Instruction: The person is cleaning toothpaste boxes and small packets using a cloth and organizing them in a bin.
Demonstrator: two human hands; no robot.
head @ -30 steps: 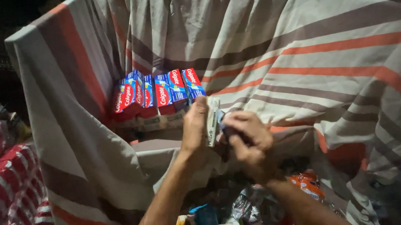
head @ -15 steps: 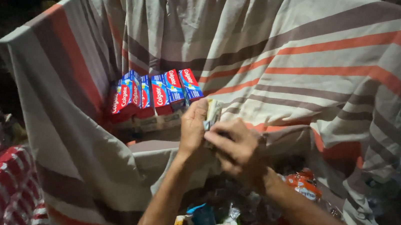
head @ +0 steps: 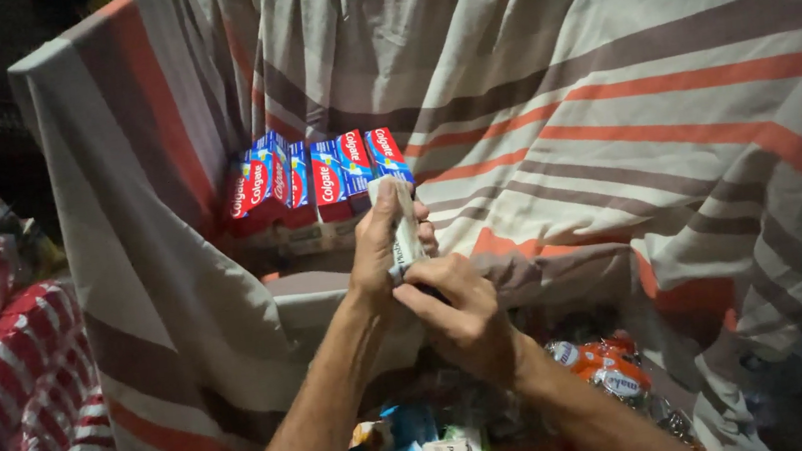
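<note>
From the head camera, I see my left hand (head: 379, 253) wrapped around a small pale packet (head: 402, 223), held upright before the row of red-and-blue boxes (head: 315, 175). My right hand (head: 461, 309) pinches its lower end, steadying it. A striped cloth (head: 628, 99) lines the bin, apparently to cushion the goods.

You hold a small pale packet (head: 402, 227) upright between your two hands, in front of the striped cloth. It looks whitish-grey with some darker print, narrow and long, and a little crumpled. Its top end stands free above your left hand (head: 380, 258), whose fingers wrap around its middle from the left side. Your right hand (head: 459, 312) touches its lower part from below and from the right. The bottom end of the packet is hidden behind your fingers.
</note>
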